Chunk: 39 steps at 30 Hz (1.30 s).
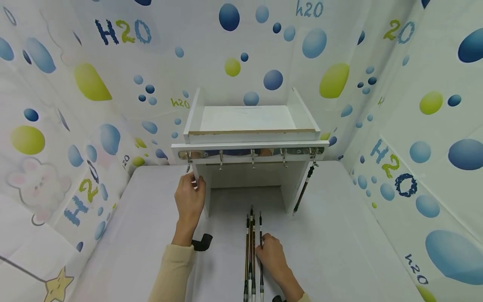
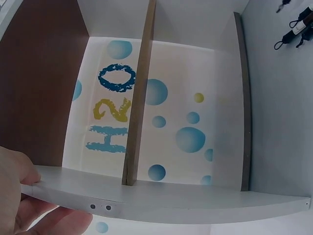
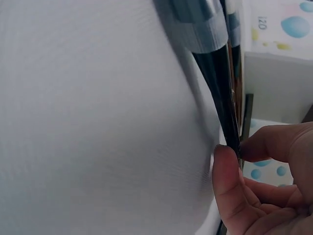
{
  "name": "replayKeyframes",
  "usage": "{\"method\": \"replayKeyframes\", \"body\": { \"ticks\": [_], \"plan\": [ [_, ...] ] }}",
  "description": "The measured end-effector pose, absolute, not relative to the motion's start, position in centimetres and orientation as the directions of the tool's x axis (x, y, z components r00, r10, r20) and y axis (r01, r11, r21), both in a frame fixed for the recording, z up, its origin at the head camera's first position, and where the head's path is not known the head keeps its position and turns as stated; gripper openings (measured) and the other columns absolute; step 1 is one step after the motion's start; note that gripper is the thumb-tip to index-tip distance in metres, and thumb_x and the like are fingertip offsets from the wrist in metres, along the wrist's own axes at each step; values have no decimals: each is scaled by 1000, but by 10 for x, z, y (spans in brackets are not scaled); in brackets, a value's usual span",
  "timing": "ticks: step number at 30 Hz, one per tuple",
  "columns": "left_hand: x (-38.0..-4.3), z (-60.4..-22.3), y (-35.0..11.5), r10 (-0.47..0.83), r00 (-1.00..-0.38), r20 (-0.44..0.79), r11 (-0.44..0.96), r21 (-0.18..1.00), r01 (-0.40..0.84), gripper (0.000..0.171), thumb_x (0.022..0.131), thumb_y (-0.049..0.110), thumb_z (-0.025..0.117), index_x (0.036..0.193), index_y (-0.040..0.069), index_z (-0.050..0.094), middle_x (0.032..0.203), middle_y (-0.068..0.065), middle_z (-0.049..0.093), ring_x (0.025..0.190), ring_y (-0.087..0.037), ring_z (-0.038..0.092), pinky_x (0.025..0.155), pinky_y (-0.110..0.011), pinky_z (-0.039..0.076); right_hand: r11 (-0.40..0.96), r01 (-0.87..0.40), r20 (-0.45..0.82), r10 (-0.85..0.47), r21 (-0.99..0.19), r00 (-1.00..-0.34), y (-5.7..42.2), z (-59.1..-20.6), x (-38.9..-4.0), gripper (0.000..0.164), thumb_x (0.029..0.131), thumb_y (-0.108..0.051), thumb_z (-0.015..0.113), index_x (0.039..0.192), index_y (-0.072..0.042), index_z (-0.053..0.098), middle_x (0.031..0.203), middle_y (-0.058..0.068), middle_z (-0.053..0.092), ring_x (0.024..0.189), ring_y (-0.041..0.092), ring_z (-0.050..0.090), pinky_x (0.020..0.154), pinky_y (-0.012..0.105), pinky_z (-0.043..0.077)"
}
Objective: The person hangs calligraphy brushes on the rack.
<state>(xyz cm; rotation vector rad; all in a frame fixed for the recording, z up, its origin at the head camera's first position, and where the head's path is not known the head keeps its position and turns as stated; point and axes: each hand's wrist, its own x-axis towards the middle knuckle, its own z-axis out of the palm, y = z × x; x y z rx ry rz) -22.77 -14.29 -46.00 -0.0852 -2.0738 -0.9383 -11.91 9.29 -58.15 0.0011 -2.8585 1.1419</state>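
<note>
1 dk brush on my feed, twd worktop front edge, R of brush bundle, pinched by R hand; L hand gripping wht shelf unit's L side.

We note the left arm extended farther forward than the right, its pale sleeve ending near the wrist. Left hand grips, fingertips forward; close up, we see thumb above, fingers below. Right hand sits lower, nearer us, its forearm slanting in from bottom right. Close up, we find its digits pinching, tips nearly meeting.
</note>
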Motion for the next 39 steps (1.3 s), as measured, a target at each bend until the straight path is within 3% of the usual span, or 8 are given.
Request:
{"method": "replayKeyframes", "body": {
  "ticks": [8, 14, 24, 39],
  "plan": [
    [-227, -460, -143, -257, -643, 722, 719, 587, 372, 22, 90, 5, 65, 105, -12, 65, 94, -27, 66, 75, -40, 72, 62, -52, 59, 688, -31, 85, 45, -725, -995, 100, -566, -119, 33, 83, -1, 63, 111, 16, 63, 60, -1, 56, 44, 3, 41, 38, 15, 32],
    [-228, -461, -143, -256, -640, 725, 717, 586, 377, 22, 90, 5, 64, 105, -12, 65, 95, -27, 67, 76, -40, 72, 63, -52, 59, 678, 5, 78, 93, -735, -993, 104, -549, -119, 34, 84, -4, 64, 113, 12, 64, 70, 3, 64, 52, 6, 51, 45, 19, 43],
    [-229, -463, -144, -259, -626, 735, 718, 580, 385, 22, 90, 5, 65, 104, -12, 65, 93, -27, 67, 74, -41, 72, 61, -52, 59, 692, -27, 177, 147, -721, -973, 108, -522, -118, 32, 85, -7, 66, 114, 7, 65, 76, 3, 63, 54, 5, 48, 45, 19, 41],
    [-229, -463, -144, -254, -629, 734, 720, 578, 384, 23, 90, 4, 64, 106, -12, 65, 94, -27, 66, 74, -40, 72, 61, -51, 59, 692, -139, 338, 159, -708, -928, 111, -488, -111, 32, 86, -6, 69, 115, 4, 64, 82, 4, 65, 69, 9, 60, 55, 18, 49]
  ]
}}
